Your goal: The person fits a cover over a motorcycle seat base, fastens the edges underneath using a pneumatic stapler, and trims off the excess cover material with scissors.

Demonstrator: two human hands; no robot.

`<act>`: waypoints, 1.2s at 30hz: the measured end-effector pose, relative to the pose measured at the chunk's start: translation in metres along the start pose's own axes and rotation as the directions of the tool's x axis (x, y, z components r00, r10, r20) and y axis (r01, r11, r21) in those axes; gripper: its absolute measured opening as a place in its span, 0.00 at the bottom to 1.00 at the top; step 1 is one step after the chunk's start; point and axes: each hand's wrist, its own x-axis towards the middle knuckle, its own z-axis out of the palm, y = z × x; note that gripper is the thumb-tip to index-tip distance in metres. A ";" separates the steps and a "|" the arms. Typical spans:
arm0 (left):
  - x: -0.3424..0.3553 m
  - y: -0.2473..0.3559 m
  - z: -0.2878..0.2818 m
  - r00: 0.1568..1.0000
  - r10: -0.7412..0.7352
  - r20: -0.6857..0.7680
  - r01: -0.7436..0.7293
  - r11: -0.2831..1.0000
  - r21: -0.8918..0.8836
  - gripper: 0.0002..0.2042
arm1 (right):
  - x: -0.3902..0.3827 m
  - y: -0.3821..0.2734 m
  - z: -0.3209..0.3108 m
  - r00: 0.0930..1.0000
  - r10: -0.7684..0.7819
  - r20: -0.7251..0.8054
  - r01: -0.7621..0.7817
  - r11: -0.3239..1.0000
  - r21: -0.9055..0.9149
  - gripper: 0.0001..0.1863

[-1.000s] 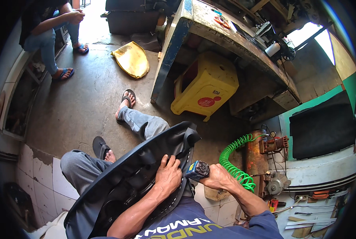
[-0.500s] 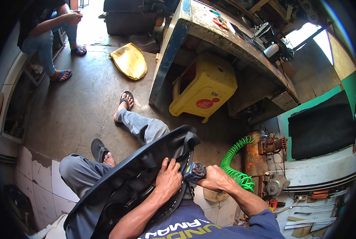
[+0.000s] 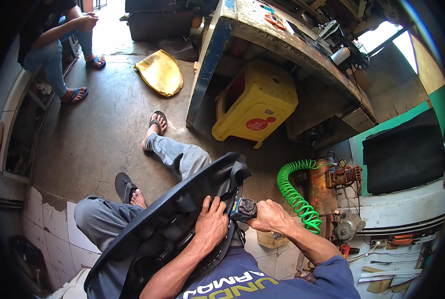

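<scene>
A black vinyl-covered seat [image 3: 157, 224], underside up, lies across my lap, with a row of staples along its right edge. My left hand [image 3: 210, 224] presses on the vinyl beside that edge, its fingers bent against it. My right hand [image 3: 267, 217] is closed on a blue pneumatic staple gun [image 3: 244, 209], whose head is at the stapled edge, just right of my left fingers.
A coiled green hose [image 3: 292, 197] runs by a rusty compressor [image 3: 322, 189]. A yellow stool [image 3: 267, 99] stands under a worn workbench [image 3: 282, 35] with a sewing machine [image 3: 339, 50]. A yellow pad [image 3: 160, 72] lies on the floor. Another person [image 3: 63, 45] sits at upper left.
The staple gun in my right hand has shifted slightly upward along the seat's edge. My left hand stays on the vinyl. The view has moved slightly.
</scene>
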 end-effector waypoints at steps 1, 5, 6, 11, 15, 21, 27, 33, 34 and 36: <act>0.000 0.001 0.001 1.000 0.006 0.003 -0.006 1.000 0.000 0.11 | 0.001 0.001 0.002 1.000 0.007 -0.005 -0.007 1.000 0.007 0.18; 0.003 0.007 0.010 0.999 0.039 -0.003 -0.039 0.999 0.007 0.12 | -0.003 0.000 0.011 0.996 -0.047 -0.077 0.040 0.996 -0.083 0.18; 0.003 0.008 0.011 0.998 0.055 -0.009 -0.055 0.998 0.007 0.12 | -0.003 -0.001 0.009 0.999 -0.010 -0.053 0.007 0.998 -0.056 0.18; 0.000 0.003 0.007 0.999 0.004 0.041 -0.003 1.000 -0.019 0.11 | -0.004 0.010 -0.009 0.996 0.089 0.026 -0.091 0.991 0.101 0.21; -0.001 0.000 0.000 1.000 0.004 0.003 -0.004 1.000 0.027 0.11 | -0.001 0.023 -0.010 0.998 0.051 -0.041 -0.045 0.990 0.135 0.22; -0.002 0.002 0.004 1.000 -0.007 0.019 0.007 1.000 0.015 0.11 | 0.008 0.016 -0.002 0.999 0.002 -0.037 -0.001 1.000 0.027 0.20; -0.002 0.009 0.019 0.999 0.047 -0.010 -0.046 0.999 0.019 0.12 | 0.014 0.014 0.009 0.997 -0.047 -0.064 0.040 0.994 -0.098 0.18; -0.002 0.003 0.009 0.998 -0.016 -0.053 0.016 1.000 -0.012 0.11 | 0.004 0.019 -0.017 0.993 0.106 0.060 -0.112 0.987 0.117 0.21; 0.001 0.001 0.007 0.998 -0.022 -0.054 0.021 1.000 -0.008 0.11 | 0.004 0.023 -0.018 0.994 0.109 0.008 -0.109 0.978 0.177 0.23; 0.000 0.002 0.002 0.999 -0.014 -0.049 0.014 1.000 0.000 0.12 | 0.013 0.039 -0.010 0.995 0.083 -0.058 -0.073 0.985 0.157 0.22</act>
